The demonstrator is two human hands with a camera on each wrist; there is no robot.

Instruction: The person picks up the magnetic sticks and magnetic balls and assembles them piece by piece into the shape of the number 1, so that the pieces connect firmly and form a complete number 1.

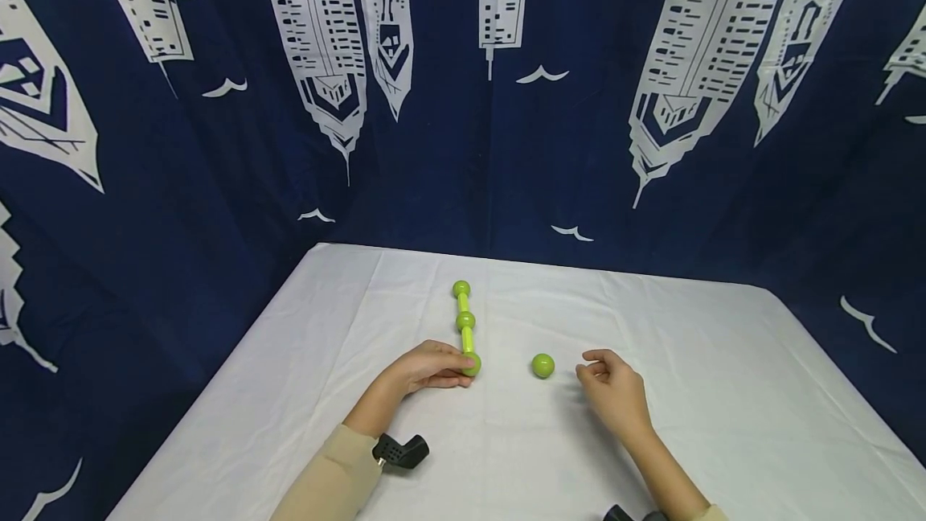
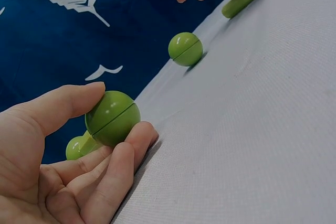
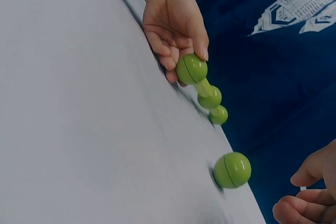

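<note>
My left hand (image 1: 437, 364) pinches the near end ball (image 2: 113, 118) of a green ball-and-rod chain between thumb and fingers. The chain has three glossy green balls joined by two lighter rods; its middle ball (image 1: 466, 320) and far ball (image 1: 461, 289) point away from me. To the right, a loose green ball (image 1: 542, 366) sits on the cloth between my hands. My right hand (image 1: 615, 396) hovers beside it, fingers loosely bent and no object showing in them. A short green rod (image 2: 239, 2) lies near that hand in the left wrist view; from the head it is hidden.
A white cloth (image 1: 347, 328) covers the table, which ends at a dark blue curtain (image 1: 448, 175) printed with white buildings and birds. Black wrist cameras are strapped on both arms; the left one (image 1: 400, 451) juts over the cloth.
</note>
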